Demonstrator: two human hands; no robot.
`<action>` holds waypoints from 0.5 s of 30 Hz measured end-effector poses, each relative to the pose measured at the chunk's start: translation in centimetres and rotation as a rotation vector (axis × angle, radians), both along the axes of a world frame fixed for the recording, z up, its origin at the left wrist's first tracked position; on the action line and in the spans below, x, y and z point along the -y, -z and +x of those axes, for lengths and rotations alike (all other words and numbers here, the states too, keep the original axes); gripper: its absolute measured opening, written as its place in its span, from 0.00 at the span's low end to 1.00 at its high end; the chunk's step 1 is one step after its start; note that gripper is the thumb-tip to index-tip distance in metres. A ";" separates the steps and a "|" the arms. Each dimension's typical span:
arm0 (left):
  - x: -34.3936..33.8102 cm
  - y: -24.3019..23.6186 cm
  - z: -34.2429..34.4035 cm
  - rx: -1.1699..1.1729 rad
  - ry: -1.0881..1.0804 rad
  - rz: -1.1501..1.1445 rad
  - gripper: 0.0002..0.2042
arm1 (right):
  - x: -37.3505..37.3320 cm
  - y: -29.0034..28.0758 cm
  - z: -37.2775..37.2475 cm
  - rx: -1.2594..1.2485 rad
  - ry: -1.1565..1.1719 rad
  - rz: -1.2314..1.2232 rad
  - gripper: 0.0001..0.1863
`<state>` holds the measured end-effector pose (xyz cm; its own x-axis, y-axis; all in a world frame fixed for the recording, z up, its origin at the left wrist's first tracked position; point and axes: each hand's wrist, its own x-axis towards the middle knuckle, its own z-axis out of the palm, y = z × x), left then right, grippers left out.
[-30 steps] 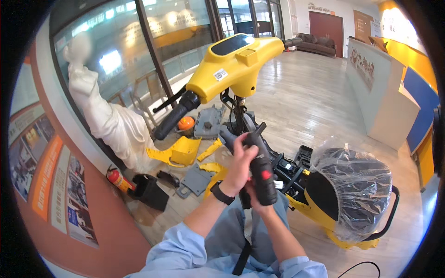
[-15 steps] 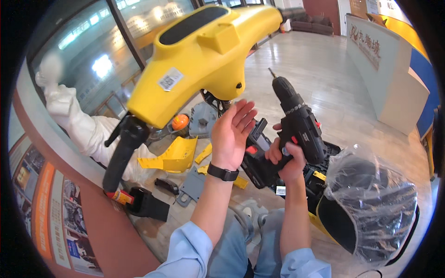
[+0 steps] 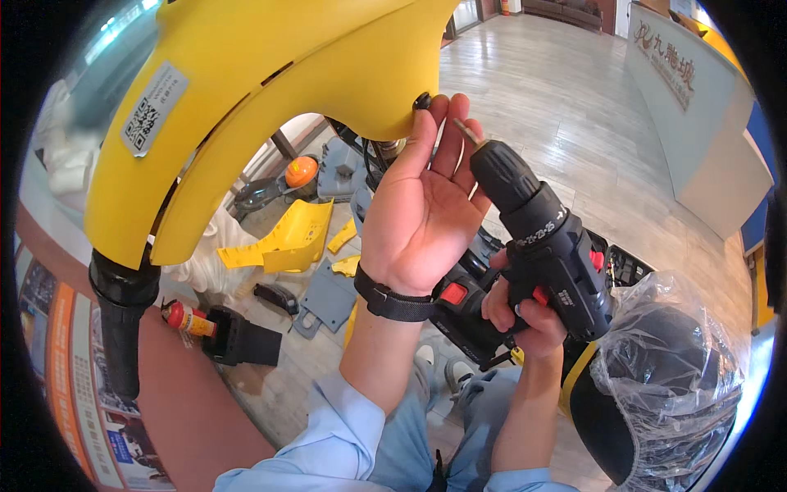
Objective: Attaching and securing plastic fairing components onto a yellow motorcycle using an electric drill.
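Note:
The yellow handlebar cover (image 3: 328,74) of a scooter fills the upper left, its black grip (image 3: 121,353) hanging at the left. Palm up, my left hand (image 3: 418,217) reaches under the cover's right end. Its thumb and index finger close on a small black knob (image 3: 422,100) there; the other fingers are stretched out. My right hand (image 3: 533,324) is wrapped round the handle of a black cordless drill (image 3: 549,246). The drill tilts up and left, and its bit (image 3: 466,131) points close to my left fingers without visibly entering anything.
A seat in clear plastic (image 3: 680,369) stands at the lower right. Yellow panels (image 3: 291,238), a grey plate (image 3: 328,295) and an orange rounded object (image 3: 301,171) lie on the floor. A red bottle (image 3: 188,318) sits at left. A white counter (image 3: 697,123) stands at the far right.
The handlebar cover appears larger and closer. My left hand has gone from apart from the knob to pinching it. The drill's bit is now nearer my left fingers.

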<state>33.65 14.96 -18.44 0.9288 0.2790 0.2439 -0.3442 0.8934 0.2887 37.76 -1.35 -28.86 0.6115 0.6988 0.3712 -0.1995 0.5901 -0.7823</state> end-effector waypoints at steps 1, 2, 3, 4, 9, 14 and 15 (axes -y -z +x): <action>-0.1 0.0 0.1 -0.024 -0.008 -0.007 0.13 | 0.1 0.0 0.0 -0.024 -0.012 -0.011 0.36; -0.2 -0.1 0.1 -0.008 0.009 0.009 0.13 | 0.1 0.0 0.1 -0.045 -0.007 0.004 0.35; -0.3 -0.1 0.1 -0.039 -0.010 0.009 0.13 | 0.1 -0.1 0.1 -0.045 -0.003 0.024 0.33; -0.2 -0.2 0.0 0.004 0.034 0.011 0.13 | 0.2 -0.2 0.2 -0.037 -0.002 -0.005 0.35; 0.1 -0.6 -0.6 -0.040 0.029 -0.004 0.12 | 0.2 -0.7 0.5 0.019 -0.024 -0.065 0.38; 0.3 -0.8 -0.6 -0.073 0.035 -0.031 0.09 | -0.2 -0.8 0.2 -0.052 -0.046 -0.004 0.28; 0.3 -0.8 -0.7 -0.059 0.056 -0.042 0.09 | -0.3 -0.8 0.2 -0.053 -0.048 -0.008 0.28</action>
